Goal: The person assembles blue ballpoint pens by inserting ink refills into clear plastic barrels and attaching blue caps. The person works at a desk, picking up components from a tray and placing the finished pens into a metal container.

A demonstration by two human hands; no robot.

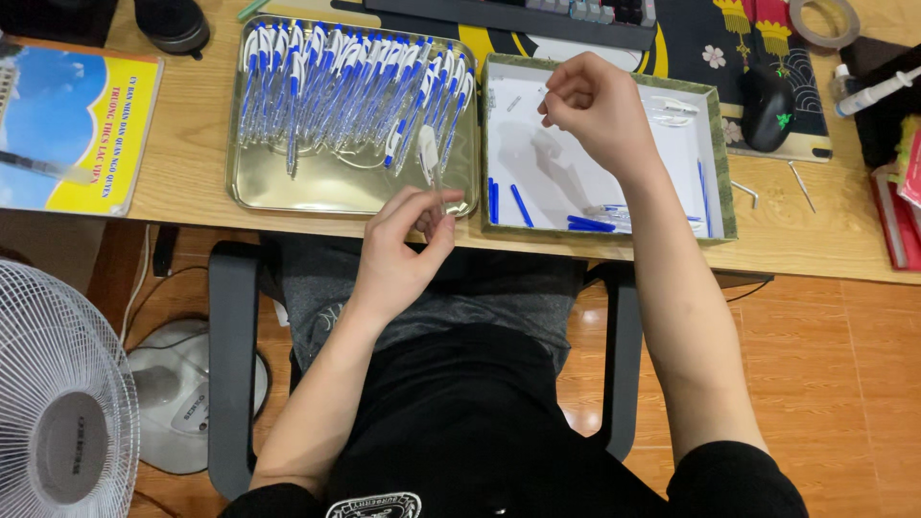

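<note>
My left hand [403, 245] pinches a clear pen barrel with a white cap [429, 153], held upright over the front edge of a gold metal tray [278, 187]. A row of several blue-and-white pens [355, 82] lies in that tray. My right hand [590, 101] hovers over a shallow white box [600, 158], its fingertips pinched on something too small to make out. Blue pen parts [518, 203] and clear barrels [609, 213] lie at the box's near side.
A yellow-and-blue book [72, 129] lies at the desk's left. A keyboard [537, 14], a black mouse [767, 105], a tape roll [823, 21] and a white tube [875, 91] are at the back right. A white fan [58, 412] stands on the floor.
</note>
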